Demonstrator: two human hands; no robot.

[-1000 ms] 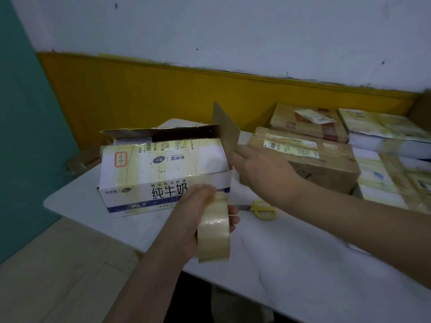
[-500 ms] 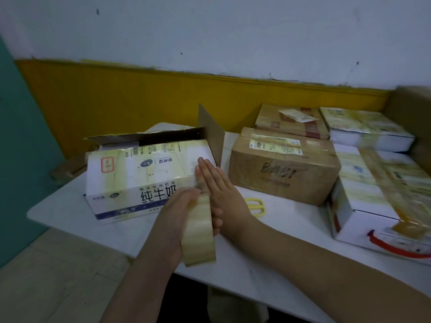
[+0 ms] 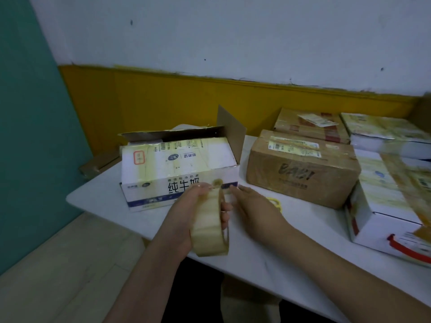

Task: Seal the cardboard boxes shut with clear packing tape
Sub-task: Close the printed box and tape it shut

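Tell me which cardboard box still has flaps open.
The white milk carton box at the table's left end: its brown flaps stand up, while the brown box and the other white boxes lie closed.

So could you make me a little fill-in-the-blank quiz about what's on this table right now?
1. The left hand grips a roll of ____.
2. The white milk box has its right end flap standing ____.
3. The yellow scissors lie on the table partly hidden behind the ____ hand.
4. The brown box printed with dark letters sits to the ____ of the white milk box.

Missing words: tape; up; right; right
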